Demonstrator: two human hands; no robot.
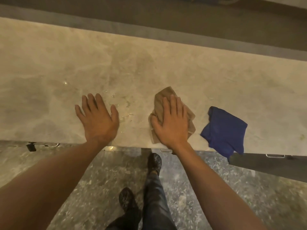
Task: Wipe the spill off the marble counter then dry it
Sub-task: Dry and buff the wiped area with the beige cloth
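A beige marble counter [149, 63] runs across the view. A thin clear spill [123, 107] glistens near its front edge, between my two hands. My left hand [98, 118] lies flat on the marble, fingers straight, just left of the wet patch. My right hand [171, 120] presses flat on a crumpled tan cloth [160, 98] to the right of the spill. A folded blue cloth [224, 130] lies further right, with one corner hanging over the counter's front edge.
A dark ledge [166, 19] borders the counter's far side. Below the front edge are cabinet fronts with metal handles [275, 156]. My legs and dark shoes [154, 161] stand on a speckled stone floor [83, 180].
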